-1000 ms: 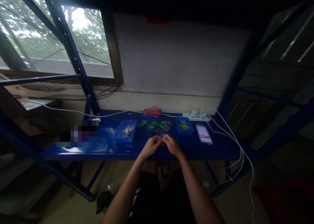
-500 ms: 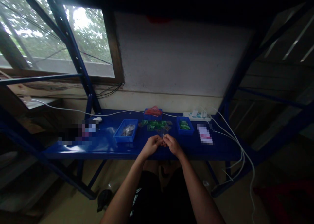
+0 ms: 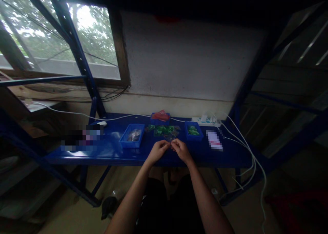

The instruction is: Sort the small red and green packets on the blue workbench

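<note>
My left hand (image 3: 160, 150) and my right hand (image 3: 180, 149) meet fingertip to fingertip over the front part of the blue table (image 3: 102, 155). Both are closed in a pinch. What they hold between them is too small and dark to make out. Just beyond the fingers lies a spread of small clear packets with green contents (image 3: 165, 130). To the left stands a blue bin (image 3: 130, 145) with clear, greyish packets (image 3: 134, 135) in it. On the right, another blue bin (image 3: 194, 137) holds green packets (image 3: 192, 130).
Behind the packets, a small blue bin (image 3: 160, 122) holds red plastic bags (image 3: 161, 115). A white power strip (image 3: 206, 121) with cables sits at the back right, near a blurred-out flat item (image 3: 214, 140). White cable (image 3: 252, 152) hangs over the right end. Blue rack posts (image 3: 88, 87) frame the table.
The fingers of both hands have shifted slightly against each other, still pinched together. The bins and packets have stayed where they were.
</note>
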Available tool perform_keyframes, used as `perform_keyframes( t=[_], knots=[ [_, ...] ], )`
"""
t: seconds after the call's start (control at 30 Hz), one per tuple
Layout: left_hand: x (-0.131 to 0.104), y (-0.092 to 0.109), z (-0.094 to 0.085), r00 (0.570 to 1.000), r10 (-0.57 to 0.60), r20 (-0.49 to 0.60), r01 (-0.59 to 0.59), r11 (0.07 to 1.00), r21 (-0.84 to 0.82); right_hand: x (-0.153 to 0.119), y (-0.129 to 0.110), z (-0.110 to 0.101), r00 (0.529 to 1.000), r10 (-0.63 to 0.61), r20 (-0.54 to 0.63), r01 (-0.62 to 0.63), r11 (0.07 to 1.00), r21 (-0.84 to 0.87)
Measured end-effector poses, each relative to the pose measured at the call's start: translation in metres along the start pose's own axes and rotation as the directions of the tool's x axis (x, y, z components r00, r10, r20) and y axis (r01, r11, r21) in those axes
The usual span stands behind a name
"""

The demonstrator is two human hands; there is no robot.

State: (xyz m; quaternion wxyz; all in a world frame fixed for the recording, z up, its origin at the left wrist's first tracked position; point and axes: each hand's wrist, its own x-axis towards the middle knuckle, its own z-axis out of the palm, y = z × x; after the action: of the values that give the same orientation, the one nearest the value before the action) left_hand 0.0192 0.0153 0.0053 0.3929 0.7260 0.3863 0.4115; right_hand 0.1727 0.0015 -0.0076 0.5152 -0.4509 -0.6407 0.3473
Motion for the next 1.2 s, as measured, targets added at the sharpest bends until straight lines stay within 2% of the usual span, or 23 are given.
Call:
perform_keyframes(
  t=[0.63,0.9,1.2],
  knots=[
    [0.0022,-0.0061,0.0036,0.999,-0.009,-0.050,0.002,0.991,-0.136,0.0000,0.0059,0.0001,1.000,-0.014,-0.014,0.013,0.999,-0.052],
    [0.0011,-0.0058,0.0036,0.998,0.000,-0.068,-0.008,0.994,-0.105,-0.0012,0.0017,0.0007,1.000,0.008,-0.022,-0.009,0.999,-0.035],
    [0.0017,-0.0090,0.0047,0.998,-0.018,-0.064,0.008,0.989,-0.146,-0.0018,0.0010,0.0004,0.999,0.017,-0.028,-0.018,0.999,-0.034]
  ],
)
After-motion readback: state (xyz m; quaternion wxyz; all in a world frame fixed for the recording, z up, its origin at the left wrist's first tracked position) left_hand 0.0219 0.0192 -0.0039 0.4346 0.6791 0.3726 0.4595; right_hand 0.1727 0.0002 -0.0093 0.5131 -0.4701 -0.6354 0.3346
